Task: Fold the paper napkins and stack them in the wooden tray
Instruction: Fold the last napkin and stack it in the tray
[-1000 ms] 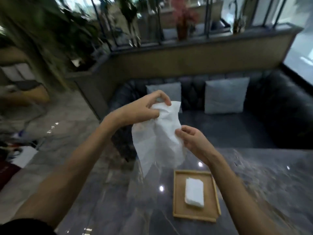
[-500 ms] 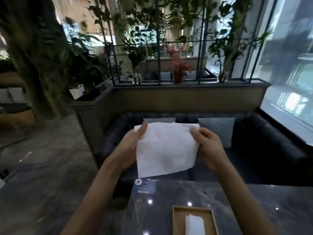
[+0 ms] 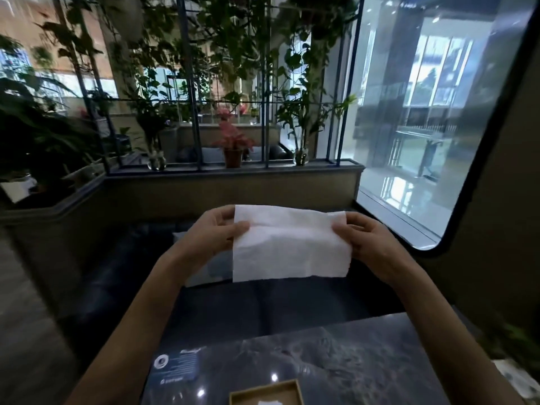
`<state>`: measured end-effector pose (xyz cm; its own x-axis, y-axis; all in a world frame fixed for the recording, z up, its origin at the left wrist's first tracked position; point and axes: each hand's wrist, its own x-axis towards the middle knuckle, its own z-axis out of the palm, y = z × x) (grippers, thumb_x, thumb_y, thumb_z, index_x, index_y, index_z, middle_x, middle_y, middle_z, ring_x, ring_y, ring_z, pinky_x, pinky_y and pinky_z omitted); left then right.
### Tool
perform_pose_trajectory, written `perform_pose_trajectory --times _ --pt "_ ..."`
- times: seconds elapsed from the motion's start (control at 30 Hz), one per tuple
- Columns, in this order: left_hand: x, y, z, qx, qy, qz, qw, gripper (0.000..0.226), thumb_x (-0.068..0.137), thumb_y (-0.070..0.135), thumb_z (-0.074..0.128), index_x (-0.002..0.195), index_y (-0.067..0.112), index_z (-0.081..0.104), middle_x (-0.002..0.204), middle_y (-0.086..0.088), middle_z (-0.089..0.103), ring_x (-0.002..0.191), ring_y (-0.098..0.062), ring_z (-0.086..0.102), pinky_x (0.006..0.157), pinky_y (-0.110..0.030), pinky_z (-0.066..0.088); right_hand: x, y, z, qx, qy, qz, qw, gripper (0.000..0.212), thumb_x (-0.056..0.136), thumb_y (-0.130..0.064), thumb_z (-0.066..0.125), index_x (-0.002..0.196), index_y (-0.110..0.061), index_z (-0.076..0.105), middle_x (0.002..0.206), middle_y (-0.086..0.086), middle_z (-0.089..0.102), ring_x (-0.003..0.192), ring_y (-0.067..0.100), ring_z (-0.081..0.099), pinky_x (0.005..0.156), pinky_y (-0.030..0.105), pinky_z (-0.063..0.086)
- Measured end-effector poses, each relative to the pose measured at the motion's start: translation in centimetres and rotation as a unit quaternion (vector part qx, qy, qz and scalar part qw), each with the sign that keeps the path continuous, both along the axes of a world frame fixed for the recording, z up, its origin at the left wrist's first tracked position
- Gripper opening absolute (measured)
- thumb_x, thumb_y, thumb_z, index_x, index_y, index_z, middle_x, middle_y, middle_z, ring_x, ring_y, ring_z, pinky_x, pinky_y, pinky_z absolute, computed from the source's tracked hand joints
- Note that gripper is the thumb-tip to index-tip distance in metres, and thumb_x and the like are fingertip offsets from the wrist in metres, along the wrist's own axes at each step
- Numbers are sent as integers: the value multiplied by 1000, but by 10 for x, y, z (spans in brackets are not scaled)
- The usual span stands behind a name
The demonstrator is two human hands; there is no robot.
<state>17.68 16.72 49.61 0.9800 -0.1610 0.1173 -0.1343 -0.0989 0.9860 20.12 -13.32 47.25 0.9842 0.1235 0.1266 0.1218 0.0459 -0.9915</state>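
A white paper napkin is held up in the air in front of me, folded over into a wide rectangle. My left hand pinches its left edge with thumb in front. Its right edge is pinched by my right hand. Far below, at the bottom edge of the view, the wooden tray sits on the dark marble table. A corner of a white folded napkin shows inside the tray; most of the tray is cut off.
A blue card lies on the table's far left corner. Beyond the table is a dark leather sofa with cushions, then a ledge with potted plants and a metal grid. A large window is at the right.
The view has tilted further up, so the tray has slid to the bottom edge. The napkin went from crumpled to spread flat, and is now folded over into a shorter, wider rectangle.
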Motion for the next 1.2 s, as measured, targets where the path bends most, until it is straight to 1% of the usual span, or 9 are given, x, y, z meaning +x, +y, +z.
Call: perform_pose_trajectory --times 0.13,0.23,0.3,0.43,0.6,0.8,1.03,1.13,1.2 --pt "-2 1 6 -40 -46 14 998 29 95 2 59 121 12 68 108 -9 76 96 -22 73 77 -28 60 7 -2 21 5 -17 24 1000 24 91 -5 66 114 -7 71 111 18 74 91 27 71 86 41 59" --pt "-8 5 12 -43 -143 72 986 28 94 -1 58 111 15 74 101 -3 78 92 -15 73 75 -24 58 11 7 32 34 -71 25 997 14 90 -9 67 93 -16 78 100 9 78 87 18 72 80 34 60" --pt "-13 10 18 -40 -197 94 975 38 94 -4 56 101 25 78 96 4 79 91 -10 73 74 -22 57 13 15 38 42 -122 18 992 23 92 -6 64 81 -20 79 87 2 77 81 16 70 74 32 59" --pt "-23 23 27 -40 -248 97 963 60 91 -20 47 90 29 82 107 12 76 102 -11 71 74 -23 58 16 29 44 59 -199 27 978 39 93 9 54 80 -20 77 80 -2 75 78 18 68 66 32 58" --pt "-30 32 33 -33 -287 109 951 55 88 -24 44 74 14 81 114 -4 74 108 -22 69 68 -26 57 18 40 45 52 -231 50 970 56 97 7 48 61 -28 73 74 -6 70 72 15 63 61 26 50" --pt "-29 31 33 -52 -268 139 952 43 97 -6 50 80 19 80 114 -5 74 108 -23 69 73 -28 58 17 40 47 66 -214 73 972 47 98 4 50 71 -24 76 83 0 70 67 5 63 53 17 48" --pt "-29 22 33 -40 -257 176 949 24 99 2 52 100 12 73 100 -2 70 81 -5 69 58 -17 53 15 31 46 42 -228 59 971 25 97 4 52 89 -8 73 84 -10 74 73 3 68 58 16 52" --pt "-27 22 32 -48 -243 163 955 25 98 1 53 101 13 75 103 -3 73 88 -11 71 65 -21 56 15 27 46 15 -232 60 971 30 97 5 51 94 -11 76 94 -4 77 82 7 72 63 16 55" --pt "-25 24 32 -55 -237 156 957 28 98 -1 52 98 13 76 111 -3 74 100 -18 71 72 -26 59 17 25 47 8 -228 69 971 43 96 9 45 94 -17 80 106 4 76 99 17 72 76 25 59"
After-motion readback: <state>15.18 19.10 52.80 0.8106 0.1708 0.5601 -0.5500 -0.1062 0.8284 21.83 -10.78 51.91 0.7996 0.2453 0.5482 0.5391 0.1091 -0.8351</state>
